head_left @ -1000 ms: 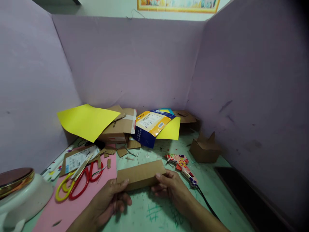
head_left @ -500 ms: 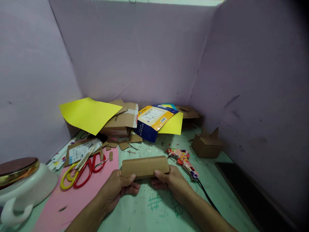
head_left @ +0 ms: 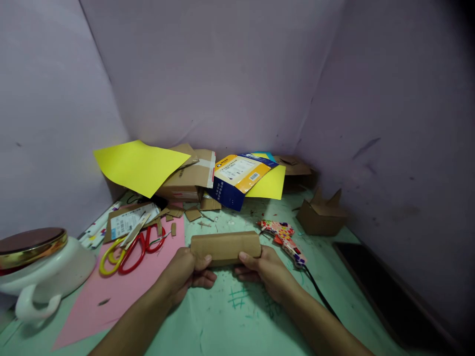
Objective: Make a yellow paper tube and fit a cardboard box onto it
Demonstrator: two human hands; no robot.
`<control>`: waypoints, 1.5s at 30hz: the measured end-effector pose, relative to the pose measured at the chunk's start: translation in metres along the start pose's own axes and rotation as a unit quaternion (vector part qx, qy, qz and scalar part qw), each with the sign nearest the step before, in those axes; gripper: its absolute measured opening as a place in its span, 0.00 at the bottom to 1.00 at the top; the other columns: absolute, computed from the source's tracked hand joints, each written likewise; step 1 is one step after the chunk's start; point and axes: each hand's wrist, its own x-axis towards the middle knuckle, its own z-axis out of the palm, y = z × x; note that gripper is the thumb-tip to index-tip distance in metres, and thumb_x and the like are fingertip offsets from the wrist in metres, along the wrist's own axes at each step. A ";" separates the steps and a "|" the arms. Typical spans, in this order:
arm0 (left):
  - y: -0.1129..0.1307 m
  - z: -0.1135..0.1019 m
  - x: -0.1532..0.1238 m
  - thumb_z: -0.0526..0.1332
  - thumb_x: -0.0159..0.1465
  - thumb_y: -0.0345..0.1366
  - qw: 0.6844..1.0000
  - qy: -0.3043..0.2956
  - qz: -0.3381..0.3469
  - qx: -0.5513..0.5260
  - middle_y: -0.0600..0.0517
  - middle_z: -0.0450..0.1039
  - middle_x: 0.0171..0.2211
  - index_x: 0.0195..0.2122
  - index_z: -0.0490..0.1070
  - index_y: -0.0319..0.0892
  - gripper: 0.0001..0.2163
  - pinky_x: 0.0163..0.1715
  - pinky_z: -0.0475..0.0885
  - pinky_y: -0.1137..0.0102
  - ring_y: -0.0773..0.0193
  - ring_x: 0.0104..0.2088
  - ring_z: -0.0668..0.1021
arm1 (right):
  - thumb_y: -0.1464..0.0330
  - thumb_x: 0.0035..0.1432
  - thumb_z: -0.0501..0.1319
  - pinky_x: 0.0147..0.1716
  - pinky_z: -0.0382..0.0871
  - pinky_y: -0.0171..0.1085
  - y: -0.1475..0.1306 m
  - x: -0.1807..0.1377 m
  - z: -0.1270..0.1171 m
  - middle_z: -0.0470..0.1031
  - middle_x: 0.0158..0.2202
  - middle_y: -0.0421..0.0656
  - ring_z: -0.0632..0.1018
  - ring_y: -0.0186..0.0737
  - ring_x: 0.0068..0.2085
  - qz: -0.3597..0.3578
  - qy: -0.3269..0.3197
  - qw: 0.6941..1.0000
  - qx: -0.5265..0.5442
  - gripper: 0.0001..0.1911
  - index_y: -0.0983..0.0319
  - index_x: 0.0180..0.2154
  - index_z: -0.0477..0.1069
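Observation:
A bent strip of brown cardboard (head_left: 225, 247) is held level over the green table, with a crease running along its length. My left hand (head_left: 193, 269) grips its left end, thumb on the near face and fingers curled beneath. At the right end my right hand (head_left: 261, 267) pinches it the same way. Just beyond that hand lies a flower-patterned hot glue gun (head_left: 284, 240) with a black cord. Red-handled scissors (head_left: 133, 254) and yellow-handled scissors (head_left: 107, 257) rest left of my left hand on pink paper (head_left: 137, 296).
Behind stand cardboard boxes (head_left: 185, 178), a blue and orange box (head_left: 241, 175) and yellow sheets (head_left: 143, 165). A small cardboard box with two pointed ears (head_left: 322, 217) sits right, near a dark flat panel (head_left: 378, 291). A white cup-like object (head_left: 55, 269) is at left; cardboard scraps (head_left: 193, 213) lie mid-table.
The view has tilted slightly, so the table's things sit a little higher and mostly further right. Both hands keep their hold on the cardboard, which looks tipped slightly differently.

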 end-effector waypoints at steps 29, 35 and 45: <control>0.001 -0.018 -0.014 0.64 0.47 0.44 0.996 -0.002 0.085 0.042 0.57 0.65 0.09 0.26 0.65 0.42 0.13 0.05 0.49 0.80 0.74 0.06 0.59 | 0.58 0.46 0.64 0.30 0.72 0.44 -0.015 -0.017 -0.027 0.73 0.41 0.48 0.77 0.48 0.37 -0.222 0.176 0.899 -0.335 0.26 0.61 0.47 0.66; -0.001 -0.009 -0.022 0.64 0.45 0.44 0.995 -0.027 0.082 0.049 0.56 0.63 0.07 0.22 0.66 0.39 0.13 0.07 0.48 0.80 0.76 0.06 0.59 | 0.56 0.52 0.62 0.50 0.66 0.51 -0.018 -0.025 -0.024 0.67 0.54 0.53 0.69 0.53 0.54 -0.499 0.140 0.713 -0.473 0.28 0.61 0.52 0.63; 0.005 -0.010 -0.024 0.59 0.51 0.39 0.994 -0.036 0.051 0.087 0.57 0.63 0.08 0.23 0.67 0.39 0.08 0.08 0.48 0.79 0.74 0.07 0.59 | 0.63 0.62 0.53 0.52 0.62 0.57 -0.011 -0.021 0.016 0.74 0.50 0.51 0.74 0.55 0.50 -0.346 0.008 0.624 -0.700 0.22 0.60 0.56 0.66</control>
